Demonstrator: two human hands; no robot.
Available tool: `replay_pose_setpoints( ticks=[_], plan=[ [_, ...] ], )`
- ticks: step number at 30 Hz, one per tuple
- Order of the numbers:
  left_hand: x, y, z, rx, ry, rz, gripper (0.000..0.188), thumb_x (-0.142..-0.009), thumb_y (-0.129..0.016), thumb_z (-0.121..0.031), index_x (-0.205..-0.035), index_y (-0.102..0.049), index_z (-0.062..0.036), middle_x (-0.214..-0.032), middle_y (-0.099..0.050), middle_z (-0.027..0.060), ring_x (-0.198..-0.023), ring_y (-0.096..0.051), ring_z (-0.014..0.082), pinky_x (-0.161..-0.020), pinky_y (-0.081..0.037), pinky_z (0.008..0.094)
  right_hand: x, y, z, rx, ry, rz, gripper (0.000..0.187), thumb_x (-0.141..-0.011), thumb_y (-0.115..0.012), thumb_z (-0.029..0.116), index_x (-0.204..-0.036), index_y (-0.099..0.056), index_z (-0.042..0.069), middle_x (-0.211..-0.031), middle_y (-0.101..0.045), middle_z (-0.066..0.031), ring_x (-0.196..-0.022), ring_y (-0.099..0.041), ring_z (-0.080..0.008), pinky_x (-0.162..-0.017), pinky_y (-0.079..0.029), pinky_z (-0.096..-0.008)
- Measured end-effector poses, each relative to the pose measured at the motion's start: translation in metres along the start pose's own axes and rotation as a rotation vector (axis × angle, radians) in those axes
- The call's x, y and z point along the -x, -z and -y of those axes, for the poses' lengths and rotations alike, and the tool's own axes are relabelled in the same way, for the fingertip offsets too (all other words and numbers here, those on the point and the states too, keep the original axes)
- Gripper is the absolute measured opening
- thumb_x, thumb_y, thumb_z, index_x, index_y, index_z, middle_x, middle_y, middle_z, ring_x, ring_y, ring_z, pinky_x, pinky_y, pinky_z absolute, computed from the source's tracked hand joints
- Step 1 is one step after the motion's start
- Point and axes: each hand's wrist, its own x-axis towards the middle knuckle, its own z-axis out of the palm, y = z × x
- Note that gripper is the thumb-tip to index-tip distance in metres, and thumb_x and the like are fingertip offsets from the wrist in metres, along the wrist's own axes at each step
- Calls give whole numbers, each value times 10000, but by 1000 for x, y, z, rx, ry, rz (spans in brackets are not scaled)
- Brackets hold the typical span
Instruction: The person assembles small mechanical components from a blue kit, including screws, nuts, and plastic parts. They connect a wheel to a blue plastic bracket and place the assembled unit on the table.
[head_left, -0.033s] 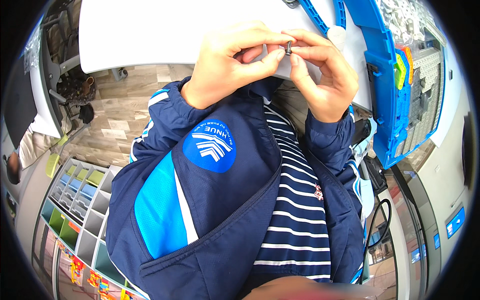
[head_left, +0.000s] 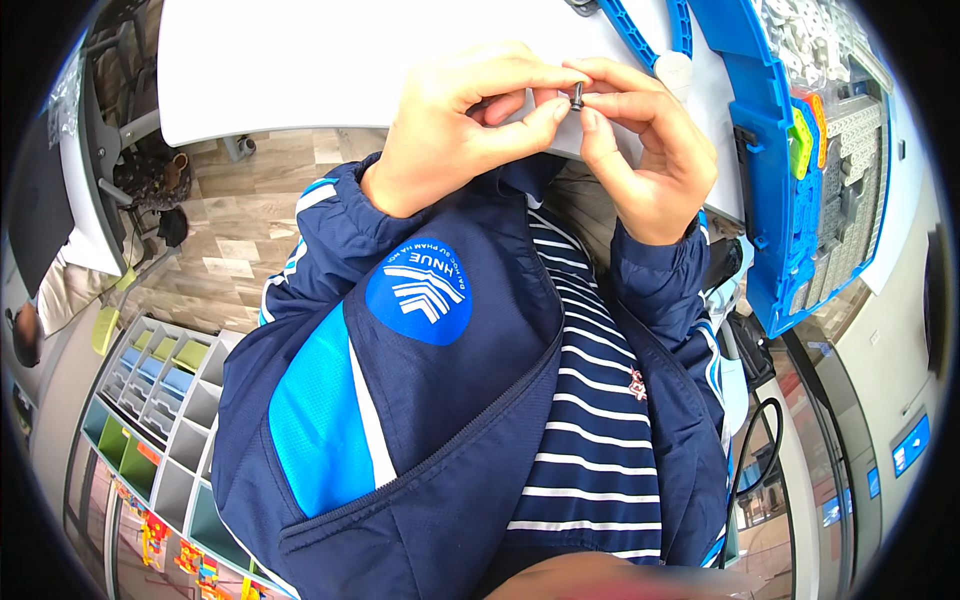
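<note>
A small dark pin, roughly upright, is between the fingertips of both hands, just above the table's near edge. My left hand pinches at it from the left, its thumb and index finger closed toward the pin. From the other side, my right hand has bent fingers and a thumb at the same piece. Fingertips cover part of the pin. Just beyond my right hand, blue slotted beams lie on the table, meeting at a pale round part.
The white table spans the far side. At right stands a blue case holding grey, white, blue, green and orange plastic pieces. To the lower left is a shelf unit with bins. A person is at the far left. A black cable hangs at lower right.
</note>
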Motion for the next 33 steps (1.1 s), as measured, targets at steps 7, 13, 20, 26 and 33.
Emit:
replay_pose_setpoints(
  ticks=[7,13,20,26,33],
  plan=[
    [-5,1,4,-59,-19,30,258,-801,-760,19,-1047,-787,-56,-705,-583,-14,-558,-419,48,-508,-349,233,0,-1,-3,-54,-62,-5,136,-817,-746,-54,-944,-712,-18,-1025,-758,-141,-940,-744,-208,-846,-586,-305],
    [-8,0,1,-29,47,9,235,-817,-750,9,-1037,-790,-62,-675,-558,-15,-552,-407,54,-507,-335,234,-2,-3,-6,-57,-77,-17,133,-824,-740,-64,-948,-714,-21,-1025,-756,-132,-918,-746,-193,-831,-597,-290],
    [-10,-1,2,22,41,-2,256,-842,-766,-27,-1095,-783,-65,-702,-573,-18,-553,-394,48,-514,-340,228,-5,-11,-9,13,-30,-124,147,-819,-748,-51,-954,-710,-8,-1024,-755,-146,-909,-752,-215,-799,-601,-295],
    [1,-8,-8,388,422,-49,292,-1004,-671,-139,-1273,-695,-29,-1059,-733,17,-869,-618,47,-756,-515,220,-15,-10,-4,372,191,-75,307,-771,-761,-55,-1070,-741,11,-1042,-720,-172,-905,-729,-320,-808,-592,-394],
    [-24,18,-24,363,428,139,212,-1045,-552,-91,-1148,-678,45,-969,-706,40,-900,-627,99,-829,-509,264,-39,2,15,493,341,95,326,-789,-758,-36,-1107,-735,30,-1086,-698,-116,-856,-710,-270,-718,-585,-357]
  ],
)
